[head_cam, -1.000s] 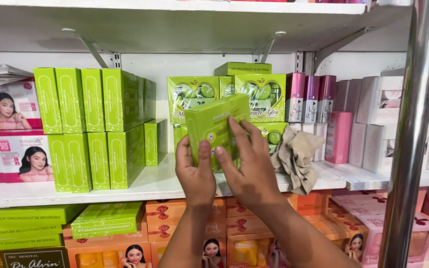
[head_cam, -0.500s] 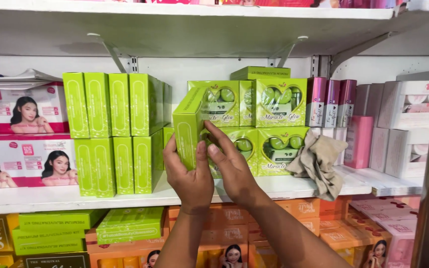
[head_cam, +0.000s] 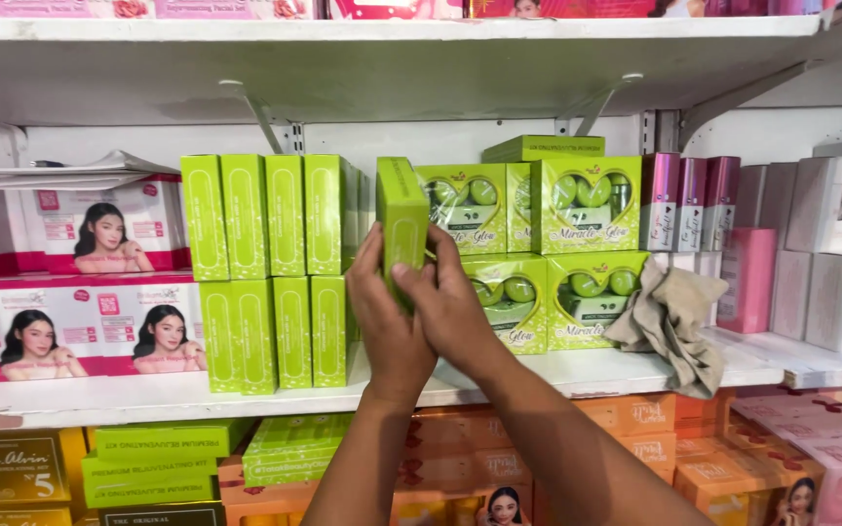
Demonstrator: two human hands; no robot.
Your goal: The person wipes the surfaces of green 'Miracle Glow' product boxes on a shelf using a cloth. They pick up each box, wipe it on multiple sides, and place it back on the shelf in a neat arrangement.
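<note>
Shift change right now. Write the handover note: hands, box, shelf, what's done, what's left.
Left hand: grips the green box from the left side.
Right hand: fingers on the box's lower front edge.
Box: upright, narrow face forward, raised in the gap between the tall green boxes and the heart-window boxes. Whether it touches the shelf is hidden by the hands.
Done: box turned upright and lined up with the gap.
Left: seat it beside the row, let go.
Note: a beige cloth lies on the shelf to the right.
</note>
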